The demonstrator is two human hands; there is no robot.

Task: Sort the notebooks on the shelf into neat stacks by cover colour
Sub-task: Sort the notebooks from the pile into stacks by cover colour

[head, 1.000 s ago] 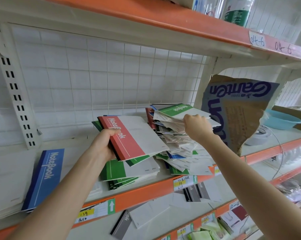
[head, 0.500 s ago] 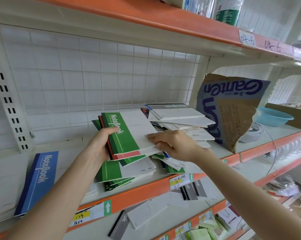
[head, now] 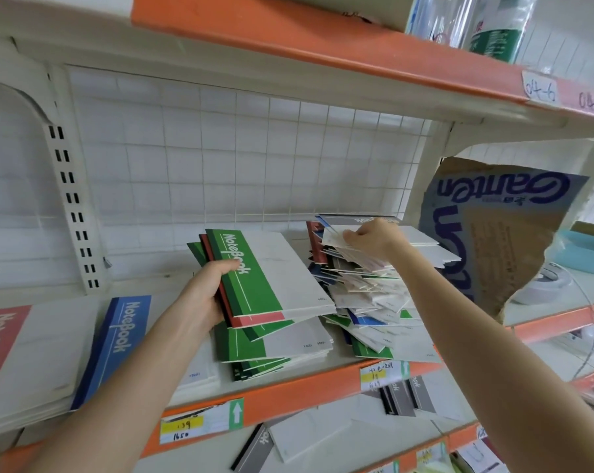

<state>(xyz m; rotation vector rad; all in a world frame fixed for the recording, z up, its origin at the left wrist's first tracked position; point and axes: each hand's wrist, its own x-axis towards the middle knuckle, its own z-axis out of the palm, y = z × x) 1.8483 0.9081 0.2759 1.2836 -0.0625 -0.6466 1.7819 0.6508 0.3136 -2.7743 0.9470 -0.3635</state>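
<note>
- Left hand (head: 205,297) still grips the green-topped bundle of paper notebooks (head: 271,278) at frame centre.
- Right hand (head: 374,238) has left that bundle and now pinches a white paper notebook (head: 333,237) atop the jumbled mixed-colour pile (head: 367,302), centre-right.

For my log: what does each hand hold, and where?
Left hand: green-and-red paper notebook bundle, by its spine edge. Right hand: corner of pale notebook atop mixed pile.

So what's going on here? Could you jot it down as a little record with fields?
Left hand: grips a small bundle, green-covered paper notebook on top, a red one beneath
Right hand: pinches a pale notebook atop the jumbled mixed-colour pile
Sorted so far: green stack below the bundle; blue notebook stack; red notebook stack far left
Support: orange-edged metal shelf
</note>
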